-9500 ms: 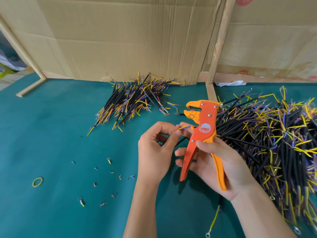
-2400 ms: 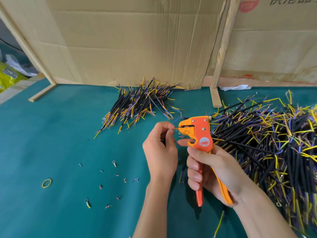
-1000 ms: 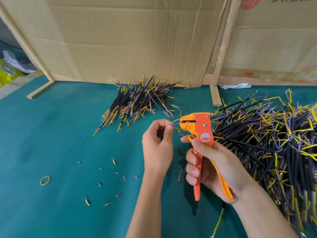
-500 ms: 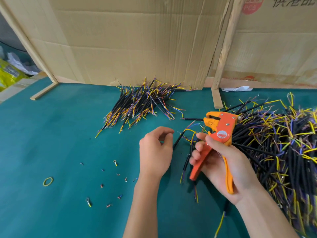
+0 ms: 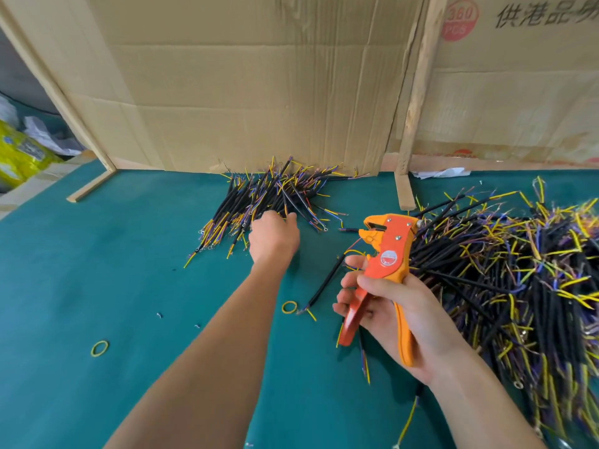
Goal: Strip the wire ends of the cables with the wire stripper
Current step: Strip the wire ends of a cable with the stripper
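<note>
I see the green bench (image 5: pixel 97 260) w/ cardboard sheets (image 5: pixel 252 85) propped upright along the far edge, held by wood strips (image 5: pixel 418 92). Small pile of cables (image 5: pixel 259 199) lies at the foot of the cardboard, center-back. Big pile of cables (image 5: pixel 518 270) covers the right side of the bench, black sheaths w/ yellow and purple ends sticking out every way. Left hand (image 5: pixel 274 236) is reached out to the near edge of the small pile, fingers curled down into the cables; can't tell if it grips one or just touches. Right hand (image 5: pixel 389 312) grips the orange wire stripper (image 5: pixel 385 257) by its handles, head tilted up and left, just beside the big pile. One loose cable (image 5: pixel 324 283) lies on the bench between the two arms, its top end near the right-hand fingers. Two yellow rubber bands: one (image 5: pixel 289 307) beside that cable's lower end, one (image 5: pixel 99 348) well apart at left. Tiny insulation bits (image 5: pixel 158 315) near the left forearm. White crumpled scrap (image 5: pixel 440 173) at the cardboard base, right. Yellow bag (image 5: pixel 19 157) off the bench, far left.
</note>
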